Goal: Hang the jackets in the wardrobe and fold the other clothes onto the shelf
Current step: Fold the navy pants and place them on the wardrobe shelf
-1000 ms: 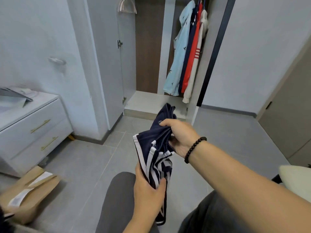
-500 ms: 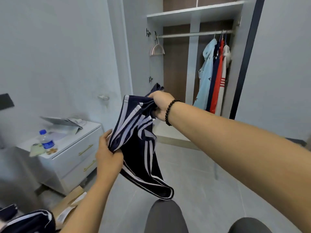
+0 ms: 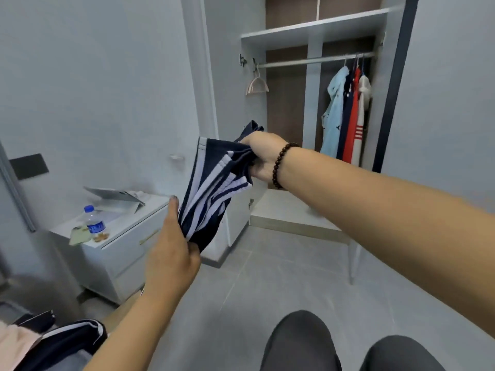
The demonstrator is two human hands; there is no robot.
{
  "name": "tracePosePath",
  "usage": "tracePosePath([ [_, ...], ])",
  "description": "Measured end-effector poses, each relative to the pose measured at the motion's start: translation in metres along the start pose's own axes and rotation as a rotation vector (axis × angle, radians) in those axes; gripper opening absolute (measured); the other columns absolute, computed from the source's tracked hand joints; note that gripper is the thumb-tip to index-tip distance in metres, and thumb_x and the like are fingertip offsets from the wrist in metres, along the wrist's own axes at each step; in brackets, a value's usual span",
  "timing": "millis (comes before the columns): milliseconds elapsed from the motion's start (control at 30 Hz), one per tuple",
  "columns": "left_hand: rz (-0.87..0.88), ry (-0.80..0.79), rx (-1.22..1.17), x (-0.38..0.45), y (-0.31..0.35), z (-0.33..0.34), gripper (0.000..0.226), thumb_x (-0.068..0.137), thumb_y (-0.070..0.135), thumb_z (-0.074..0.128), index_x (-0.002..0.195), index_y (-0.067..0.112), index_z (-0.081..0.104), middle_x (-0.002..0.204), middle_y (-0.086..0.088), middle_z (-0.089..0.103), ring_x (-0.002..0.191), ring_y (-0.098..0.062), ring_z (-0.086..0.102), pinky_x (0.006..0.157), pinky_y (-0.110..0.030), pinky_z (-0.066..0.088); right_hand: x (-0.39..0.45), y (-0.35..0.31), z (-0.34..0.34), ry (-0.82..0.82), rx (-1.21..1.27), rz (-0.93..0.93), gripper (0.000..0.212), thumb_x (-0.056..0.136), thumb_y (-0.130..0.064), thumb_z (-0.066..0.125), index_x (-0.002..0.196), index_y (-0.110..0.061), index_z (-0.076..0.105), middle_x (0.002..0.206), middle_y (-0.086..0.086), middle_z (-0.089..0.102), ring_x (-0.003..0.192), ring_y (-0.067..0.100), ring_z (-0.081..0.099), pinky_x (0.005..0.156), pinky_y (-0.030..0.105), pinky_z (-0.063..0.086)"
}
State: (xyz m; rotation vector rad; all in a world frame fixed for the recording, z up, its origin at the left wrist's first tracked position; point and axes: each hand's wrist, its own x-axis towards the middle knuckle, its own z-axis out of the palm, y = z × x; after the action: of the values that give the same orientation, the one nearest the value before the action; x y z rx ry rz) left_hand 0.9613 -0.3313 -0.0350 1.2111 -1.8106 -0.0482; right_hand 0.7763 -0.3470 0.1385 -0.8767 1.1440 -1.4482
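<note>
Far left, low: more navy striped cloth heaped beside something pink, likely waiting its turn. Above that, a white nightstand against the wall, carrying a bottle and a propped tablet.

Centre: left hand under the navy striped garment, thumb and fingers closed on its lower bunch, one finger standing straight up alongside the fabric. Garment stretched slantwise upward to the right hand, fingers curled tight round the upper bunch, beaded bracelet at the wrist. Held in the air, clear of the floor and in front of the wardrobe door, touching nothing else. Gripped at two ends probably to pull it taut and find an edge or seam for folding; looks like shorts or a striped top, not a jacket, so presumably bound for the shelf.

Right: open wardrobe, shelf above a rail, one bare hanger at the left end, jackets hung at the right end, leaving space between.

Bottom: knees in dark trousers, seated it seems.
</note>
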Motion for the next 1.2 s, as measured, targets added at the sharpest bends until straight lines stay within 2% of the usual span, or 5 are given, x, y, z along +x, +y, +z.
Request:
tracePosePath([
  [233, 0.558, -0.585, 0.033, -0.100, 0.051, 0.025, 0.089, 0.063, 0.018, 0.068, 0.146, 0.026, 0.036, 0.072, 0.010, 0.060, 0.069, -0.015, 0.053, 0.038, -0.006, 0.024, -0.088, 0.080, -0.185, 0.203, -0.231, 0.286, 0.024, 0.092, -0.001, 0.045, 0.071, -0.002, 0.056, 0.051, 0.009, 0.058, 0.040, 0.018, 0.060, 0.041, 0.026, 0.053],
  [633, 0.920, -1.075, -0.221, -0.193, 0.158, 0.132, 0.071, 0.078, 0.031, 0.053, 0.147, 0.034, 0.035, 0.138, 0.019, 0.053, 0.098, -0.010, 0.057, 0.075, -0.018, 0.035, -0.256, 0.159, -0.381, 0.682, -0.307, 0.624, 0.013, 0.090, -0.003, 0.056, 0.099, 0.005, 0.062, 0.074, 0.021, 0.069, 0.058, 0.032, 0.066, 0.060, 0.041, 0.057],
  [800, 0.617, -1.205, -0.458, -0.190, 0.171, 0.144, 0.057, 0.088, 0.060, 0.047, 0.141, 0.042, 0.037, 0.138, 0.028, 0.049, 0.122, 0.007, 0.048, 0.101, -0.019, 0.041, -0.277, 0.137, -0.408, 0.704, -0.393, 0.579, 0.023, 0.088, 0.003, 0.058, 0.109, 0.011, 0.062, 0.104, 0.031, 0.066, 0.089, 0.042, 0.065, 0.082, 0.048, 0.053],
  [933, 0.568, -1.140, -0.061, -0.173, 0.142, 0.163, 0.053, 0.101, 0.050, 0.032, 0.151, 0.035, 0.027, 0.159, 0.011, 0.025, 0.150, -0.010, 0.008, 0.121, -0.037, 0.008, -0.270, 0.111, -0.417, 0.654, -0.503, 0.553, 0.020, 0.088, 0.003, 0.058, 0.106, 0.006, 0.065, 0.102, 0.029, 0.068, 0.096, 0.045, 0.065, 0.088, 0.053, 0.052],
  [1200, 0.453, -1.081, 0.175, -0.173, 0.095, 0.168, 0.067, 0.094, 0.059, 0.035, 0.154, 0.032, 0.017, 0.162, 0.007, 0.013, 0.151, -0.017, -0.005, 0.119, -0.045, -0.012, -0.200, 0.085, -0.355, 0.529, -1.070, 0.485, 0.019, 0.079, -0.019, 0.071, 0.089, -0.004, 0.069, 0.083, 0.013, 0.072, 0.072, 0.028, 0.067, 0.055, 0.026, 0.049],
])
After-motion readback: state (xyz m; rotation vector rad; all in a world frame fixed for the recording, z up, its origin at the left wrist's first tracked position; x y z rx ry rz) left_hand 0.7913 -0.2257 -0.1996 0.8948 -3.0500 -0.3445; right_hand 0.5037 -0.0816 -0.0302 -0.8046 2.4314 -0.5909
